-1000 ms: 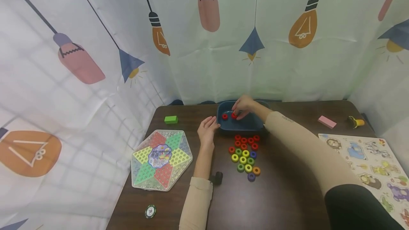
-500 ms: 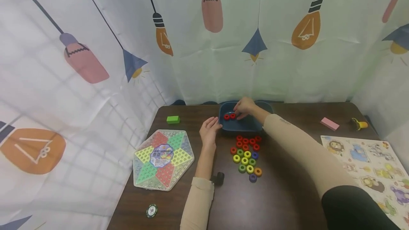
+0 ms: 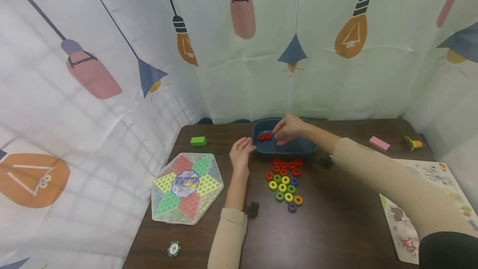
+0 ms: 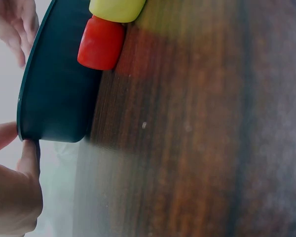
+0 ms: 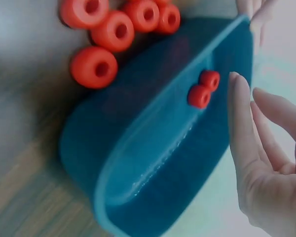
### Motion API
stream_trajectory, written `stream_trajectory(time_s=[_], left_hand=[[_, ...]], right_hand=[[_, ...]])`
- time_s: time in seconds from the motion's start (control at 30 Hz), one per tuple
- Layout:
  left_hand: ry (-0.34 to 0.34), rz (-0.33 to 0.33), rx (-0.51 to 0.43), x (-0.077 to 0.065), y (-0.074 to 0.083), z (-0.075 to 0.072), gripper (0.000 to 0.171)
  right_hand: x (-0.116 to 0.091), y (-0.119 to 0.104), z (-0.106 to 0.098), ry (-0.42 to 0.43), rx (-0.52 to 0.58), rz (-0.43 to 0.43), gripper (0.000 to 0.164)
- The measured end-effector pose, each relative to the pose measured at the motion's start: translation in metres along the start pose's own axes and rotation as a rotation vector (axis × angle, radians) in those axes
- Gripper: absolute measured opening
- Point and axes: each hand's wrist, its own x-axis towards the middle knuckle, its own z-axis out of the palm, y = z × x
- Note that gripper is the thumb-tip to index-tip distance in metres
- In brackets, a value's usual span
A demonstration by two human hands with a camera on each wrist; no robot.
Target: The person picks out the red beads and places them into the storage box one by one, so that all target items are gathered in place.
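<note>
Right hand (image 3: 290, 128) has drawn rightward, fingers (image 5: 239, 111) over tray (image 3: 298, 147).

A basin (image 3: 285, 148) is standing at the table's (image 3: 321, 227) far edge, before the curtain (image 3: 257, 86), with two rings (image 3: 268, 136) lying in its left part. The left hand (image 3: 240, 153) is touching its left end; the right hand (image 3: 292, 129) is hovering over it. Loose rings (image 3: 282, 191) are clustering on its near side. Further left, a game board (image 3: 186, 184) is lying between a far block (image 3: 198, 141) and a near chip (image 3: 174, 248). At right, beyond a puzzle board (image 3: 444, 182), a second block (image 3: 379, 143) is resting left of a toy (image 3: 415, 144).
</note>
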Motion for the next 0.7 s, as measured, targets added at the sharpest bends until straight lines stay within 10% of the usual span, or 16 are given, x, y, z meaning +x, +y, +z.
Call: stream_trajectory(time_s=[0.3,0.7], left_hand=[[0.010,-0.005,0.011,0.000,-0.002,0.001,0.049],[0.005,-0.001,-0.002,-0.001,-0.002,0.001,0.049]], right_hand=[[-0.064,0.021,0.002,-0.067,0.034,-0.021,0.026],[-0.100,0.084,0.013,0.071,-0.085,0.049,0.023]])
